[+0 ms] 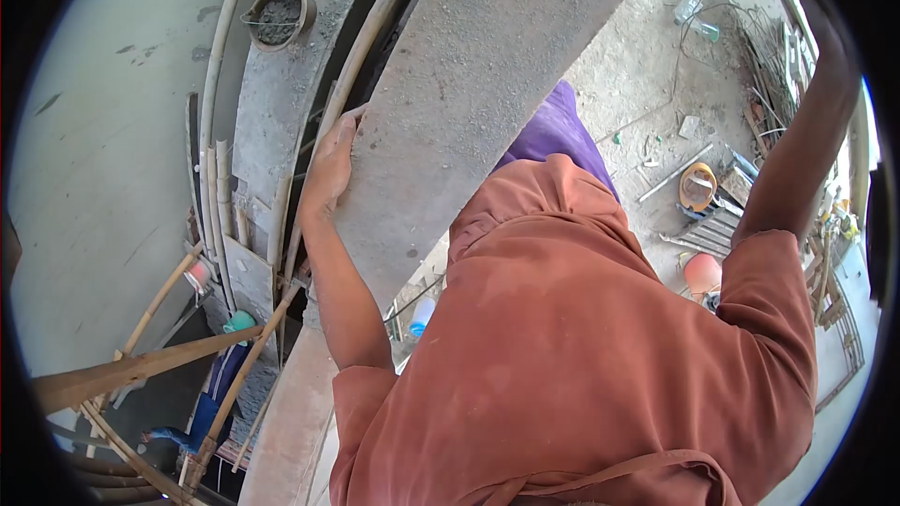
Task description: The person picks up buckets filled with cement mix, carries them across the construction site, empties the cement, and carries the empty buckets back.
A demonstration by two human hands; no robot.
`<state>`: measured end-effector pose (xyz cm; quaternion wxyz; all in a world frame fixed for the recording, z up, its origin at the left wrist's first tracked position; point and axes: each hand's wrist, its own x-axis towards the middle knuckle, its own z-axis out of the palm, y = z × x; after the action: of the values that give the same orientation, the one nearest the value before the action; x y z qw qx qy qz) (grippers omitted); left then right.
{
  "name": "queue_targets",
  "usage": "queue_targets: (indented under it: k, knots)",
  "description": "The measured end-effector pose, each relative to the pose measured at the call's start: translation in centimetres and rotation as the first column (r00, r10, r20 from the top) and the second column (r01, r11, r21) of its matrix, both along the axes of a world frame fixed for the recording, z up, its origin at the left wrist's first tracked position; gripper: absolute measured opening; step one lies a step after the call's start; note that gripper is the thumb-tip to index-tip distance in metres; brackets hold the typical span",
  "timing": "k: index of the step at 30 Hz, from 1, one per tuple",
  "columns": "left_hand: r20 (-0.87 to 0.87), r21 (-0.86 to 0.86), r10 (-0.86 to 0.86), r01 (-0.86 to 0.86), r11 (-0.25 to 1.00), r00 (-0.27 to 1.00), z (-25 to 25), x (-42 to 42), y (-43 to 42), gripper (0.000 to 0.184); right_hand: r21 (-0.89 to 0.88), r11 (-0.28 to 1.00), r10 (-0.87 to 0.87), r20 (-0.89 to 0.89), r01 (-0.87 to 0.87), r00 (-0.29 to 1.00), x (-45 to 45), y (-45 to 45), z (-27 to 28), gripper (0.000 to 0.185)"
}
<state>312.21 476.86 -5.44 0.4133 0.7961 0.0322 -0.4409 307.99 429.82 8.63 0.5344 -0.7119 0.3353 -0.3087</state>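
Observation:
My left hand (328, 167) is at the left edge of a wide grey plank (450, 84) strewn with grit. Its thumb lies along the edge and the fingers curl over the side, partly hidden, beside a long bamboo pole (380, 14). My right arm (806, 131) reaches up to the right, and its hand is outside the picture. Below me shows my rust-coloured top (581, 319), with purple cloth (558, 136) beyond it.
A bucket of grey mortar (281, 17) stands on another board to the left. Bamboo scaffolding (159, 365) crosses the lower left, where a person in blue (202, 422) is below. Far down on the right floor lie a yellow helmet-like object (697, 186), rods and debris.

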Motion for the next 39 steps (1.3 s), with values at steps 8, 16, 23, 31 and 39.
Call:
queue_targets:
  k: [8,16,23,31,39]
  knots:
    - [0.052,-0.015,0.107,-0.106,0.994,0.993,-0.7,-2.2,0.8,0.070,0.719,0.695,-0.476,0.439,0.019,0.762,-22.3,-2.5,-5.6,0.043]
    - [0.062,0.007,0.210,-0.211,0.977,0.976,-2.1,-1.3,2.3,0.071,0.934,0.174,-0.824,-0.035,0.312,0.566,-40.0,2.2,-24.7,0.040]
    - [0.148,0.122,-0.018,0.000,0.993,0.989,0.9,3.7,-3.5,0.055,0.742,-0.434,-0.841,-0.537,0.511,0.066,-48.2,7.6,-34.2,0.047]
    - [0.768,-0.229,0.065,0.178,0.957,0.638,6.8,5.8,-29.5,0.037,0.550,-0.724,-0.651,-0.744,0.417,-0.148,-50.4,0.9,-34.2,0.050]
    - [0.714,-0.474,0.153,0.311,0.824,0.683,6.4,4.8,-52.1,0.034,0.575,-0.682,-0.689,-0.712,0.452,-0.135,-47.5,-12.5,-34.0,0.056]
